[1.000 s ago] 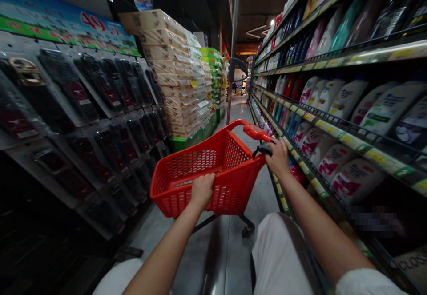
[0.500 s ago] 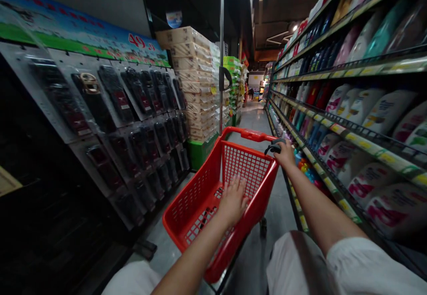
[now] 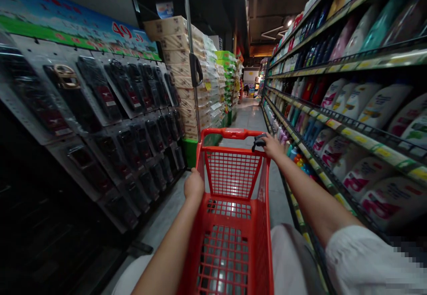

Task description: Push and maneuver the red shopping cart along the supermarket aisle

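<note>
A red plastic shopping cart [image 3: 255,224] stands between packaged belts [image 3: 106,90] and shelved bottles [image 3: 358,99]. The left hand [image 3: 194,186] curls over its side rim; the right hand [image 3: 274,147] grips the handlebar [image 3: 233,133] end, beside a black fitting [image 3: 258,143].

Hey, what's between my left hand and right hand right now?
In the head view, the red cart's upper part: its mesh panel lies between your left hand and right hand, below the handle.
</note>
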Demonstrator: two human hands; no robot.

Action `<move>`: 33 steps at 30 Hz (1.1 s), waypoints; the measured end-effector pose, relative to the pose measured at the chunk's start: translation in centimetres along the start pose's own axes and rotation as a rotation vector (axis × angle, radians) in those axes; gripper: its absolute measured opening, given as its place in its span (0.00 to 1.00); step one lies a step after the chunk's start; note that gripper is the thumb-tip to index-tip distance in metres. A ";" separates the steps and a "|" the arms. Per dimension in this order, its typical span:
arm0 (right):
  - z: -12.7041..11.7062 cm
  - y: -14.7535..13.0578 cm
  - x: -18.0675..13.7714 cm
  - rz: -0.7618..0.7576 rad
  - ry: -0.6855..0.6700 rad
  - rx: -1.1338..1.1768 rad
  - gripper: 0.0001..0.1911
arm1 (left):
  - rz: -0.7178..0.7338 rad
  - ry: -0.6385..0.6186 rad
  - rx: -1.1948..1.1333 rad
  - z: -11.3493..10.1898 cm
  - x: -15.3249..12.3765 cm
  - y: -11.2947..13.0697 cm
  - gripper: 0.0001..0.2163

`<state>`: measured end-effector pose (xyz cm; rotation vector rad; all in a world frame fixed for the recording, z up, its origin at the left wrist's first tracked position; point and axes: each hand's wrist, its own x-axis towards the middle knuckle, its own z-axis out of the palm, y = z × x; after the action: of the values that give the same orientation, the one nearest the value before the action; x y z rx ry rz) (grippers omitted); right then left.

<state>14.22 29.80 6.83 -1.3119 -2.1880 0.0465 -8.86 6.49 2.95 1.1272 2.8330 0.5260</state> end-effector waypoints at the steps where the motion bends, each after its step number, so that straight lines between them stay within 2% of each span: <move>1: -0.4 -1.2 -0.4 -0.030 0.022 -0.042 0.23 | -0.003 0.004 -0.003 -0.1 -0.3 -0.1 0.16; 3: -0.4 -3.5 -1.6 -0.175 0.079 -0.100 0.26 | -0.012 0.009 -0.007 -0.2 -1.0 -0.3 0.15; 5: 0.3 -5.3 -3.2 -0.302 0.048 -0.139 0.27 | -0.014 0.008 -0.018 -0.2 -1.6 -0.4 0.15; 8: 2.2 -6.7 -5.2 -0.265 -0.055 -0.175 0.29 | -0.012 0.002 -0.030 -0.3 -2.5 -0.5 0.14; 12: 3.9 -8.9 -6.3 -0.195 -0.034 -0.140 0.31 | -0.035 -0.009 -0.027 -0.6 -3.5 -0.6 0.13; 19: 5.6 -19.4 -5.9 -0.341 -0.137 -0.097 0.29 | -0.052 -0.007 -0.016 -0.8 -4.4 -0.7 0.13; 21: 5.5 -20.8 -5.6 -0.377 -0.178 -0.109 0.30 | -0.061 -0.014 -0.009 -0.9 -4.5 -0.7 0.13; 23: 5.0 -20.3 -5.4 -0.438 -0.197 -0.114 0.32 | -0.063 -0.024 -0.007 -1.1 -4.7 -0.9 0.12; 25: 4.0 -18.0 -5.4 -0.463 -0.186 -0.104 0.32 | -0.056 -0.031 -0.008 -1.3 -4.9 -1.2 0.12; 30: 1.1 -10.1 -6.5 -0.298 -0.139 -0.079 0.30 | 0.001 -0.034 -0.018 -1.7 -5.4 -1.9 0.12; 33: 0.6 -8.2 -7.2 -0.202 -0.162 -0.091 0.31 | 0.014 -0.029 -0.019 -1.7 -5.7 -1.8 0.12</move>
<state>9.85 19.85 5.58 -1.1630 -2.4768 -0.0264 -6.18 0.91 3.52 1.1429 2.7914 0.5315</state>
